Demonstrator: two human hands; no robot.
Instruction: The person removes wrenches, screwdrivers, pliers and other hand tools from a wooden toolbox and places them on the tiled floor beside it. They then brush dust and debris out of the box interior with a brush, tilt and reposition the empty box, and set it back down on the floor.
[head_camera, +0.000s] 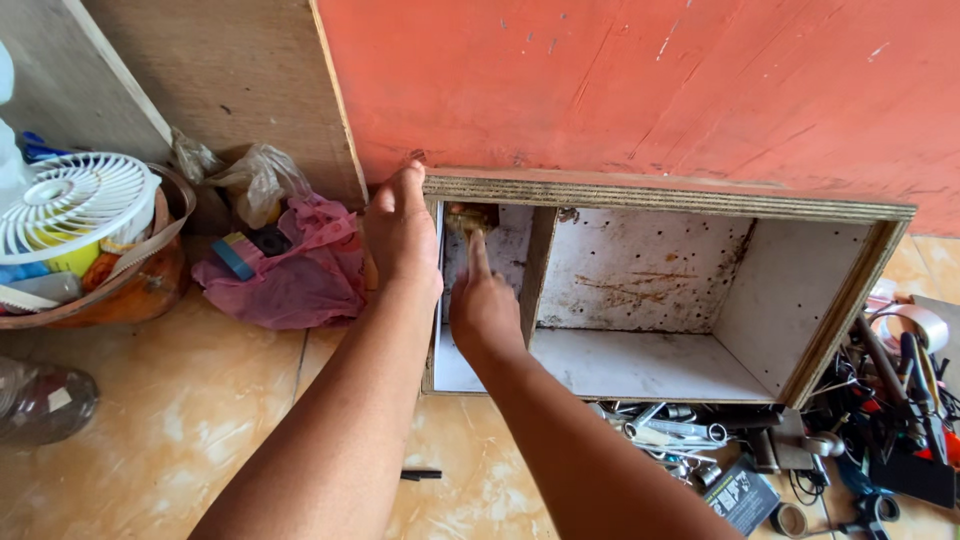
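Note:
A plywood box (660, 195) with white inner walls lies open toward me on the tiled floor, split by an upright divider (538, 260). My left hand (400, 235) rests flat against the box's outer left corner. My right hand (482, 300) reaches into the narrow left compartment, fingers pointing up at a small brass fitting (466, 218) fixed near the top back corner. Whether the fingers grip the fitting or only touch it is hidden by the hand.
A red-painted board (650, 80) stands behind the box. Left of it lie a pink plastic bag (290, 270), a basket (150, 285) with a white fan guard (70, 200) and a plastic bottle (45, 400). Wrenches (665, 430), tape rolls and cables lie at lower right.

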